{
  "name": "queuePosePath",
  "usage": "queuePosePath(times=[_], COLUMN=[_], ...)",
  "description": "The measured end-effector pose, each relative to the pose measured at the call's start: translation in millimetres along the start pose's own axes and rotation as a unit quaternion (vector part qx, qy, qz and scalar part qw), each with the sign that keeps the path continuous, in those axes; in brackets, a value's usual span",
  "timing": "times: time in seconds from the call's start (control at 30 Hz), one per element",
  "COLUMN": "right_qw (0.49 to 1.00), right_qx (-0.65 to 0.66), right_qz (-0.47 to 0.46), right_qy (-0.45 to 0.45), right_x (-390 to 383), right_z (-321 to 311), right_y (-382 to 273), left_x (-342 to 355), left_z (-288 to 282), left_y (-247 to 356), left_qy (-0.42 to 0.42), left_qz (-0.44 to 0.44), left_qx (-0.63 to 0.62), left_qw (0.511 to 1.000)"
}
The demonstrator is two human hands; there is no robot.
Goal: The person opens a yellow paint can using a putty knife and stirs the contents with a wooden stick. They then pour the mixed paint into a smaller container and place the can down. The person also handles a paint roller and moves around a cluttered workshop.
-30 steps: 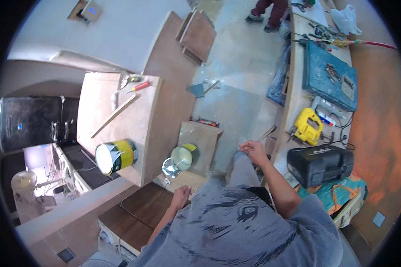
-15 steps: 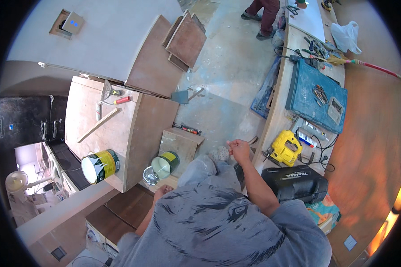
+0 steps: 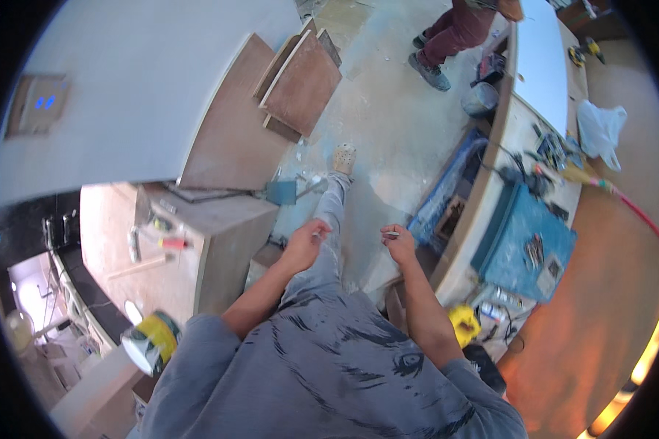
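Both my hands are raised in front of my legs, apart from each other. My left hand (image 3: 305,246) is over my left leg with its fingers curled in; a pale spot shows at the fingertips, too small to name. My right hand (image 3: 397,243) is closed in a pinch, with a small thin thing at the fingers that I cannot make out. Below the hands, a foot in a beige perforated clog (image 3: 344,158) is stretched forward on the floor. Nearest my right hand is the long workbench (image 3: 467,219); a wooden cabinet (image 3: 234,256) stands on my left hand's side.
Wooden boards (image 3: 304,84) lean against the wall ahead. The workbench holds a blue tool case (image 3: 531,245), a yellow power tool (image 3: 463,325) and a white plastic bag (image 3: 600,133). A paint can (image 3: 161,340) stands at left. Another person's legs (image 3: 458,36) are beside the bench's far end.
I have moved forward, one foot stepping out onto the floor. My left hand has come up from low beside my body into the middle. The other person now appears nearer.
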State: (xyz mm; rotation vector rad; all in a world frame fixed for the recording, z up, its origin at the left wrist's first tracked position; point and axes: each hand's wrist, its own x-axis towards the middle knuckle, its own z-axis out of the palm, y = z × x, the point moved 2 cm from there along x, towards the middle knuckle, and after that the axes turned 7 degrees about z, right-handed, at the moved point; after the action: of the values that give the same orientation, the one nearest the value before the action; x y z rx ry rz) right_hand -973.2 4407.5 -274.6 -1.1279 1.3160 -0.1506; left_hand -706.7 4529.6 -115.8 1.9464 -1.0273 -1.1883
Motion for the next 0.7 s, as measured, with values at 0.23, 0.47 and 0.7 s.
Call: queuePosePath(times=[0.23, 0.47, 0.7], right_qw=[0.974, 0.953, 0.96], right_qx=[-0.199, -0.302, -0.2], right_qz=[0.087, 0.016, 0.013], right_qy=[-0.065, -0.032, -0.195], right_x=[365, 677, 652], right_z=[31, 72, 142], right_y=[-12, -120, -144], left_x=[308, 421, 454], left_z=[78, 65, 38], left_y=[-145, -141, -116], left_qy=[-0.093, -0.242, -0.197], left_qz=[-0.086, -0.19, -0.208], left_qx=[-0.036, -0.003, -0.026], left_qw=[0.991, 0.951, 0.958])
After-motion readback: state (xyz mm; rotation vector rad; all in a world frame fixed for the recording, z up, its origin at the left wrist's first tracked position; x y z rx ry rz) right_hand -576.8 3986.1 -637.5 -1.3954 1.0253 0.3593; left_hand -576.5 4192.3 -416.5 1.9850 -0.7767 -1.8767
